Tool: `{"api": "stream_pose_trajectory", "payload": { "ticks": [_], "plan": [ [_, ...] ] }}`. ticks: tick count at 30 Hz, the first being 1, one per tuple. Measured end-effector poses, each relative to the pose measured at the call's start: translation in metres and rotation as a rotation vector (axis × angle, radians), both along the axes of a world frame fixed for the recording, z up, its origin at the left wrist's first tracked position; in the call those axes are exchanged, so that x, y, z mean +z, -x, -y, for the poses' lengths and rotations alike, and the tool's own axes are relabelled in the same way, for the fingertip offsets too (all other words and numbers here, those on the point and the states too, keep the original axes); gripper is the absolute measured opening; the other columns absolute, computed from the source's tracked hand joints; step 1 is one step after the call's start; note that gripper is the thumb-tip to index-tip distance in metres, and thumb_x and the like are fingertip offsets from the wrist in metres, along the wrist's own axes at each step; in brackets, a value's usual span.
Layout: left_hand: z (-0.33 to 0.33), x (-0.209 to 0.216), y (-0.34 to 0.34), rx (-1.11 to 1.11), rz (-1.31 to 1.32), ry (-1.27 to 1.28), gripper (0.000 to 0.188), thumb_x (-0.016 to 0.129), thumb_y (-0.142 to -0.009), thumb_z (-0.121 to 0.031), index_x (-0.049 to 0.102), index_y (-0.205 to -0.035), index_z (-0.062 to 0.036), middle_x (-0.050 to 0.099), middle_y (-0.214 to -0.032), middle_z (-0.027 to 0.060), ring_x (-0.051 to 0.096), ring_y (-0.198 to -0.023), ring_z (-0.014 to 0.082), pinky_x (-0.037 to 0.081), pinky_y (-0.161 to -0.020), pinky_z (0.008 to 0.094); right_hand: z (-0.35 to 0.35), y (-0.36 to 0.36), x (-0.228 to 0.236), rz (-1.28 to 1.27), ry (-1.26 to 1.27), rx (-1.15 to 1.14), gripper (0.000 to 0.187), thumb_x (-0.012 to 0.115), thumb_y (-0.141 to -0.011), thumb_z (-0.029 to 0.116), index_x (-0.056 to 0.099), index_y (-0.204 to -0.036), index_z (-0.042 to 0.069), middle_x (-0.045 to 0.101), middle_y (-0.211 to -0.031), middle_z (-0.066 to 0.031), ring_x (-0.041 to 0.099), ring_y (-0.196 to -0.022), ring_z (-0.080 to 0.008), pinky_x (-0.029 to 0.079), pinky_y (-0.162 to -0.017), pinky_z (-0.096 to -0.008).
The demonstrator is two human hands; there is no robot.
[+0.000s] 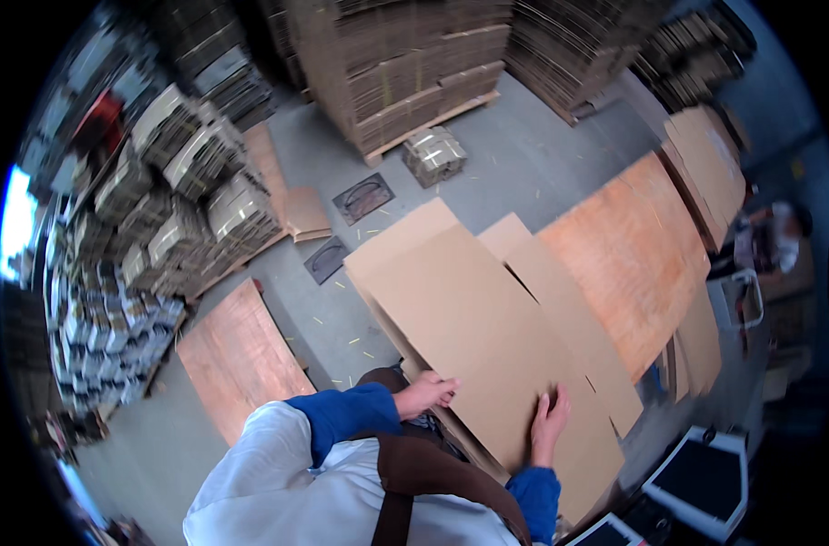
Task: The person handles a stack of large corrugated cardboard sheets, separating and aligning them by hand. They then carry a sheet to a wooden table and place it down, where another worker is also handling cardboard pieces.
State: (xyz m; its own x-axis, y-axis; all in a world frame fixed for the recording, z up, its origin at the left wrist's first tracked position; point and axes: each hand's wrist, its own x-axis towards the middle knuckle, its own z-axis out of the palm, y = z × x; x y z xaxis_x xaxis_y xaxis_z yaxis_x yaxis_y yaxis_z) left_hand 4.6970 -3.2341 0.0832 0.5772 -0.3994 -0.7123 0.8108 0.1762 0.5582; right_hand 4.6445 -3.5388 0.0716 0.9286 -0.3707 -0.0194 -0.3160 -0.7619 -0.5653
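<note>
A large flat brown cardboard sheet point(469, 318), folded and with slotted flaps, lies in front of me on top of more cardboard. Over its near left edge is my left hand point(425, 393), fingers curled together; whether anything is pinched in them is too small to make out. My right hand point(549, 420) rests on the sheet farther right, its fingers extended and a little bent, holding nothing. Blue sleeve covers reach both wrists. Under the sheet's right side, a second cardboard piece point(560, 300) sticks out.
An orange-brown plywood board point(628, 246) adjoins the cardboard at right; another board point(243, 355) lies at left. Tall cardboard stacks point(405, 73) stand on a pallet ahead. Strapped bundles point(205, 173) are piled at left, one bundle point(434, 156) on the floor. A person point(767, 241) is at far right.
</note>
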Motion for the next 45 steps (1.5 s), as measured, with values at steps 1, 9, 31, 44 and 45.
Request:
{"api": "stream_pose_trajectory", "payload": {
  "ticks": [1,9,31,44,45],
  "plan": [
    [0.006,0.001,0.002,0.006,0.024,0.03,0.026,0.062,-0.099,-0.03,0.058,-0.084,-0.0085,0.05,-0.072,-0.0042,0.049,-0.064,0.0068,0.046,-0.061,0.0246,-0.008,0.006,0.008,0.005,0.001,0.002,0.042,0.06,-0.094,0.018,0.053,-0.131,0.0,0.054,-0.134,-0.0223,0.048,-0.126,-0.0379,0.036,-0.108,-0.0454],
    [0.013,0.033,-0.006,-0.032,-0.043,0.032,0.034,0.065,-0.095,-0.038,0.066,-0.1,-0.0038,0.067,-0.091,0.0059,0.064,-0.082,0.0141,0.053,-0.072,0.0283,-0.088,0.057,0.1,-0.195,-0.607,-0.017,0.03,0.055,-0.101,0.03,0.067,-0.102,0.003,0.067,-0.099,-0.0099,0.061,-0.085,-0.018,0.049,-0.071,-0.0323],
    [-0.215,0.043,-0.249,-0.467,0.582,0.102,0.022,0.057,-0.101,-0.023,0.063,-0.094,-0.0039,0.069,-0.087,0.0038,0.066,-0.081,0.0117,0.052,-0.073,0.0273,-0.21,0.066,0.018,0.872,-1.429,-1.217,0.032,0.05,-0.102,0.021,0.054,-0.126,0.0,0.065,-0.12,-0.0152,0.065,-0.108,-0.0269,0.058,-0.087,-0.0385],
    [-0.17,0.003,-0.341,-0.525,-0.202,0.137,0.031,0.054,-0.103,-0.03,0.053,-0.126,-0.0093,0.063,-0.12,0.009,0.065,-0.103,0.0176,0.053,-0.077,0.0279,-0.26,0.022,0.046,1.054,-1.281,-1.171,0.03,0.054,-0.097,0.014,0.054,-0.123,-0.001,0.065,-0.118,-0.0142,0.066,-0.106,-0.0264,0.057,-0.089,-0.0406],
    [-0.166,-0.006,-0.346,-0.582,-0.197,0.191,0.032,0.054,-0.103,-0.029,0.052,-0.128,-0.009,0.064,-0.12,0.0097,0.065,-0.104,0.0184,0.053,-0.078,0.0282,-0.265,0.021,0.047,1.06,-1.275,-1.186,0.031,0.053,-0.096,0.014,0.053,-0.124,0.0,0.065,-0.118,-0.0144,0.066,-0.107,-0.0268,0.057,-0.09,-0.0406]
  ]
}}
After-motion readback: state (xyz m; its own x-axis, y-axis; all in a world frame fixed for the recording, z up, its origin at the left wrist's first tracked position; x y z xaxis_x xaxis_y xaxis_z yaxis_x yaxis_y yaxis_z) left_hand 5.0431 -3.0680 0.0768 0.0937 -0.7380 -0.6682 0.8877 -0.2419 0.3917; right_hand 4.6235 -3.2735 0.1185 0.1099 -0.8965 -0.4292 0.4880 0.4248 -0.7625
